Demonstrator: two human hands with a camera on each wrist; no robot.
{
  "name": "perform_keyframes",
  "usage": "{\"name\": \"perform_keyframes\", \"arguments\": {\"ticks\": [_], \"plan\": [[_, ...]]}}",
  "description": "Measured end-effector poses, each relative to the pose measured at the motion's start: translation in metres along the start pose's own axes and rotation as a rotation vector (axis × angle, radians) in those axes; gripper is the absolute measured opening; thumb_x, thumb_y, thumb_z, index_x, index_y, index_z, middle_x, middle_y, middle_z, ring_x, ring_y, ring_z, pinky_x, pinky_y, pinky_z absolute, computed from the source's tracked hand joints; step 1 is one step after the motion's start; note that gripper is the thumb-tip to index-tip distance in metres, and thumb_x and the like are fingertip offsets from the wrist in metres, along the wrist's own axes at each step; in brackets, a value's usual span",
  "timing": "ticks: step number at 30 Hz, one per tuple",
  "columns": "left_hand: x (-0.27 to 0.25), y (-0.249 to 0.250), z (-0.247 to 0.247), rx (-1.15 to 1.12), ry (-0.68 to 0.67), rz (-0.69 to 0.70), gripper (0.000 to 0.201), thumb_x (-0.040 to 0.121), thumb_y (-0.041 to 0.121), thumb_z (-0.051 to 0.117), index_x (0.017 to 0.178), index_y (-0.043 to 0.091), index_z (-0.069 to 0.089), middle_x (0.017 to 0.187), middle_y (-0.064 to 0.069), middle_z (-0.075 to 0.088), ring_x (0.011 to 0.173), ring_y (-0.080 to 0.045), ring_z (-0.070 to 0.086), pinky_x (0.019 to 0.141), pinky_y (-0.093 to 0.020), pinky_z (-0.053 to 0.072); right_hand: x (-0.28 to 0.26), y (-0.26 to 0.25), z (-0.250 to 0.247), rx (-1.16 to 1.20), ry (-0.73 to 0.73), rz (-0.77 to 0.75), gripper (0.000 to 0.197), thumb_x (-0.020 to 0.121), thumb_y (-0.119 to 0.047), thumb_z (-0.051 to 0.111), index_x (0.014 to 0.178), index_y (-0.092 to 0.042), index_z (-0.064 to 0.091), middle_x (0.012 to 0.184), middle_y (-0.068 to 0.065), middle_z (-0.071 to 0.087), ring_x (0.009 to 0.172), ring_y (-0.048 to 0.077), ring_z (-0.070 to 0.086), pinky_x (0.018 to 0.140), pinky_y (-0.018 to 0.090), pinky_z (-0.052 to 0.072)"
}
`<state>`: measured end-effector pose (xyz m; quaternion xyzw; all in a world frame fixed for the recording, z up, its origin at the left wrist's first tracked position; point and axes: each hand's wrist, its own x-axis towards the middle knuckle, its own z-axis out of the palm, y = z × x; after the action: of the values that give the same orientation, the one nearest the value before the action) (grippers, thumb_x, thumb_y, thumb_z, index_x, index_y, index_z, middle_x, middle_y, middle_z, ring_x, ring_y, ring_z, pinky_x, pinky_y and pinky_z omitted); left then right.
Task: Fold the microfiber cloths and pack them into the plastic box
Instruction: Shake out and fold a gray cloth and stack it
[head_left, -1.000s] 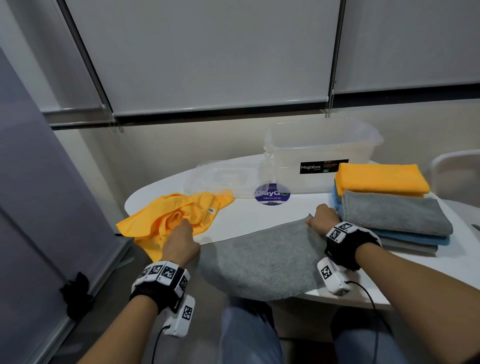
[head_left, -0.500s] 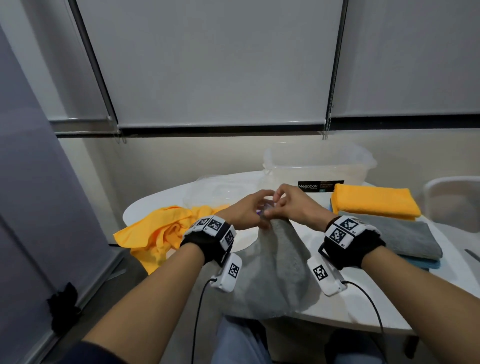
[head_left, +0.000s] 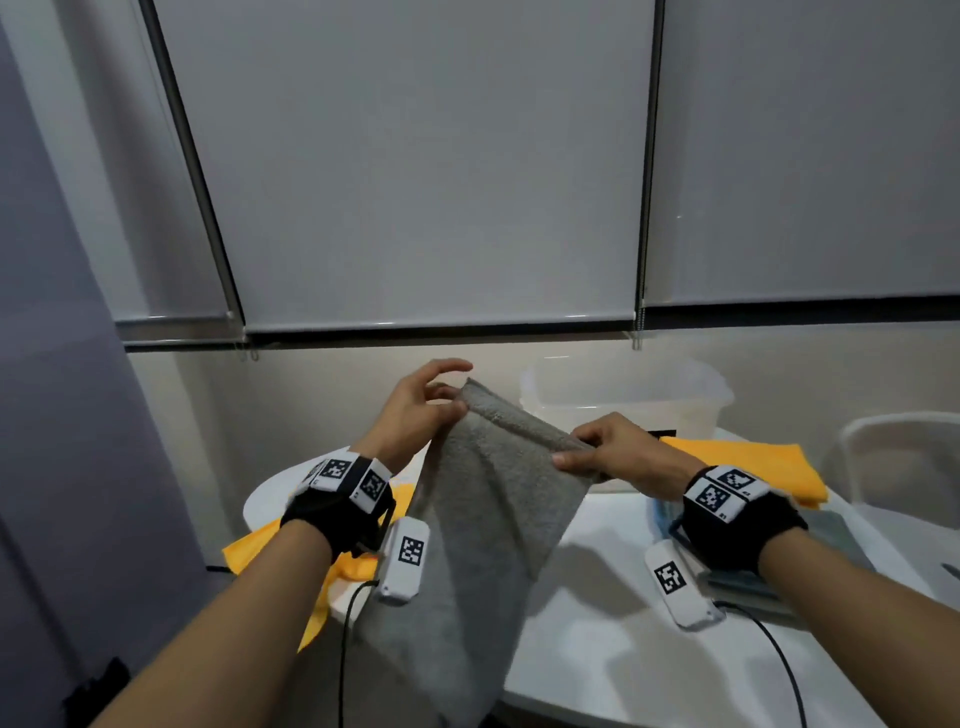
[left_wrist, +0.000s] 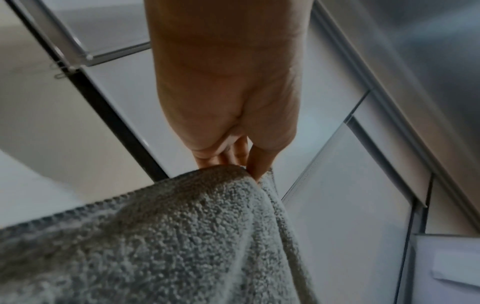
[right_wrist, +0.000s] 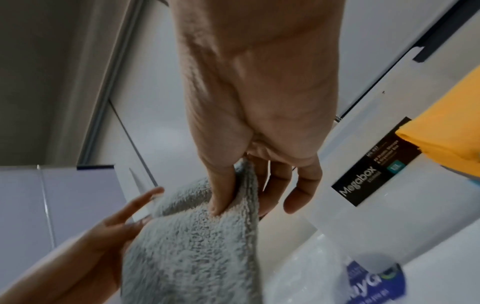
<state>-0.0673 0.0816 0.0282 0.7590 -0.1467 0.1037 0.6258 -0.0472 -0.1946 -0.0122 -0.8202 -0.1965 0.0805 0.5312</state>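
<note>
A white table (head_left: 597, 649) carries a clear plastic box (head_left: 623, 395) at its far side, with folded orange cloths (head_left: 753, 467) stacked at the right and a crumpled orange cloth (head_left: 270, 545) at the left. The grey microfiber cloth (head_left: 483, 519) hangs lifted above the table's near edge. The left hand (head_left: 415, 410) pinches its upper corner with the other fingers spread, while the right hand (head_left: 618, 452) pinches the top edge between thumb and fingers.

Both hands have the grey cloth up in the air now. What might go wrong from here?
1. The left hand only pinches a corner of the grey cloth; it might slip free.
2. The right hand grips along the top edge rather than a corner, so the fold may come out skewed.
3. The hanging cloth might drag across the loose yellow cloth.
</note>
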Motion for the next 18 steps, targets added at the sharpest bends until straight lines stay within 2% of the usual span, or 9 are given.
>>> {"name": "perform_keyframes", "arguments": {"ticks": [3,5,7,10,13,16,18], "plan": [[0.002,0.017,-0.014,0.026,0.013,0.037,0.035,0.092,-0.002,0.063,0.116,0.023,0.070,0.096,-0.012,0.064,0.082,-0.019,0.064,0.064,-0.025,0.052,0.008,-0.021,-0.014,0.086,0.089,-0.042,0.015,0.084,-0.021,0.079,0.080,-0.007,0.074,0.070,0.003,0.063,0.067,0.013,0.057,0.070,0.032,0.048],[0.003,0.030,-0.020,0.031,0.052,0.062,0.023,0.093,0.008,0.067,0.112,0.021,0.071,0.093,-0.010,0.066,0.081,-0.017,0.065,0.063,-0.028,0.053,0.012,-0.041,-0.022,0.130,0.138,-0.108,0.018,0.085,-0.016,0.077,0.090,0.001,0.072,0.077,0.007,0.066,0.070,0.014,0.060,0.065,0.028,0.051],[0.003,0.045,-0.025,0.022,0.089,0.095,0.016,0.092,0.012,0.070,0.108,0.015,0.072,0.092,-0.012,0.069,0.080,-0.017,0.066,0.064,-0.031,0.056,0.014,-0.061,-0.028,0.156,0.193,-0.175,0.023,0.084,-0.013,0.078,0.097,0.002,0.069,0.084,0.010,0.068,0.076,0.016,0.063,0.065,0.028,0.053],[0.003,0.064,-0.030,0.024,0.132,0.123,0.014,0.091,0.010,0.071,0.104,0.003,0.071,0.093,-0.016,0.073,0.078,-0.018,0.069,0.066,-0.032,0.058,0.016,-0.085,-0.038,0.212,0.222,-0.235,0.020,0.082,-0.010,0.078,0.096,0.000,0.068,0.083,0.010,0.069,0.075,0.017,0.066,0.065,0.030,0.056],[0.003,0.077,-0.036,0.018,0.151,0.125,0.017,0.088,0.005,0.072,0.103,-0.004,0.070,0.094,-0.021,0.072,0.080,-0.022,0.069,0.071,-0.032,0.060,0.014,-0.101,-0.047,0.182,0.229,-0.272,0.022,0.087,-0.009,0.073,0.101,0.008,0.068,0.084,0.014,0.067,0.074,0.018,0.063,0.063,0.026,0.056],[0.004,0.084,-0.040,0.033,0.178,0.127,0.019,0.084,0.002,0.076,0.101,-0.006,0.071,0.095,-0.023,0.073,0.082,-0.025,0.070,0.076,-0.034,0.062,0.011,-0.111,-0.054,0.129,0.230,-0.285,0.020,0.091,-0.008,0.068,0.104,0.007,0.071,0.090,0.017,0.068,0.077,0.017,0.064,0.065,0.027,0.056],[0.002,0.087,-0.040,0.034,0.168,0.128,0.021,0.082,0.001,0.077,0.102,-0.004,0.072,0.093,-0.023,0.074,0.080,-0.024,0.070,0.075,-0.034,0.062,0.006,-0.117,-0.058,0.084,0.222,-0.285,0.019,0.092,-0.010,0.068,0.104,0.004,0.072,0.092,0.016,0.070,0.080,0.017,0.064,0.069,0.028,0.055]]}}
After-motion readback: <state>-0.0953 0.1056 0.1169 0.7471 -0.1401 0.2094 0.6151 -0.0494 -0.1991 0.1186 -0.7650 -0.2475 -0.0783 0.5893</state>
